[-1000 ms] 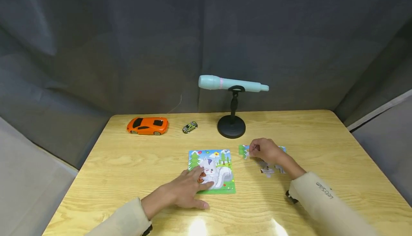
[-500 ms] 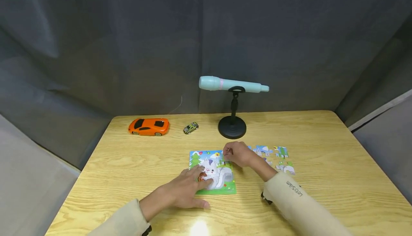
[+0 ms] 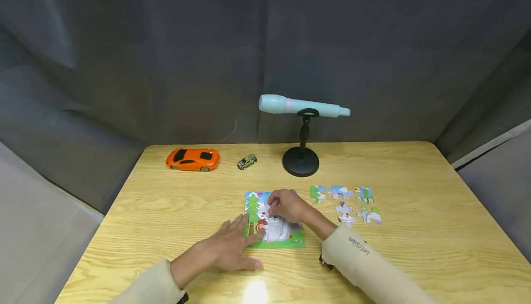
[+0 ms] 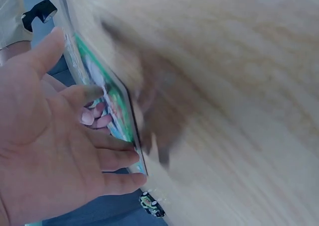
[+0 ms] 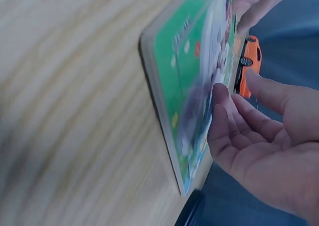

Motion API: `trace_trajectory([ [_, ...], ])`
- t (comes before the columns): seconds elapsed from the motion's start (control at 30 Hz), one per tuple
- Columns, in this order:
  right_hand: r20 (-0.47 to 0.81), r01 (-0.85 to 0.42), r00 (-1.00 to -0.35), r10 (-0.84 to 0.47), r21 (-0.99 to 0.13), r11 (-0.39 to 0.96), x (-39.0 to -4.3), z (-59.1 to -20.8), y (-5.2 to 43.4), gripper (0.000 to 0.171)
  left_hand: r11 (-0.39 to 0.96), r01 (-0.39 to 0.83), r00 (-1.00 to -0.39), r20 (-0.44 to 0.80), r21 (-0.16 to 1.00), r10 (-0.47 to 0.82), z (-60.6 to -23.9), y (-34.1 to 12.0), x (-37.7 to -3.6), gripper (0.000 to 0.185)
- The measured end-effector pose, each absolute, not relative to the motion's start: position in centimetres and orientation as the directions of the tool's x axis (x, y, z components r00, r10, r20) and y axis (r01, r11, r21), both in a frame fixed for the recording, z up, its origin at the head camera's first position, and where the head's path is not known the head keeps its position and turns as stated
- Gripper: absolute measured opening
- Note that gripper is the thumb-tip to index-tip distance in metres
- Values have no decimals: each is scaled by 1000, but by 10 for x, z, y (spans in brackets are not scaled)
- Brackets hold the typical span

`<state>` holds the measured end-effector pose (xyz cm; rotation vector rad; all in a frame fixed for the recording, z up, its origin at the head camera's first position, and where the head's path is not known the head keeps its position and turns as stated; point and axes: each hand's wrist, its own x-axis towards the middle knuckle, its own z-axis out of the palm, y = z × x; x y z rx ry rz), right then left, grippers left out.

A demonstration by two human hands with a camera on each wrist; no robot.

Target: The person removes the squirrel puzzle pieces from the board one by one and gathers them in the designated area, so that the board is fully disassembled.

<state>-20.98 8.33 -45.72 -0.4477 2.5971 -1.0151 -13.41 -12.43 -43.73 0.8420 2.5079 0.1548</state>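
In the head view, a flat jigsaw puzzle [image 3: 282, 242] with a white squirrel, green trees and a green border lies on the table. My left hand [image 3: 230, 246] is spread with fingertips over its lower left part. My right hand [image 3: 290, 205] is over its upper middle, fingers bent down at the squirrel's head. The right wrist view shows its thumb [image 5: 271, 94] apart from the bent fingers, with no piece visible between them. Several loose puzzle pieces lie to the right, among them a tree piece [image 3: 365, 195] and a piece with a face [image 3: 345, 213].
Toward the back of the table [image 3: 186, 202] are an orange toy car [image 3: 193, 160], a small green toy car [image 3: 247, 161] and a light blue microphone [image 3: 304, 107] on a black stand [image 3: 301, 161]. A dark curtain [image 3: 199, 60] hangs behind.
My right hand has moved left from the loose pieces onto the puzzle's upper middle, uncovering those pieces. My left hand has shifted slightly left and down over the puzzle.
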Motion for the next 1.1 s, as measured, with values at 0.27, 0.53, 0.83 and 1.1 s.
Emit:
trace_trajectory([
  [0.27,-170,-183,-890,-424,-718,671,-204,-460,70,18,804,548,-685,-428,231,590,-439,-122,-133,74],
  [0.53,-192,-179,-888,-418,-692,700,-203,-460,65,15,809,549,-676,-458,211,578,-436,-121,-132,75],
  [0.83,-206,-188,-882,-424,-671,717,-206,-458,61,10,823,537,-669,-499,186,550,-429,-119,-132,77],
  [1.1,-186,-204,-881,-435,-679,705,-208,-461,62,7,824,534,-672,-496,189,550,-429,-119,-132,77],
])
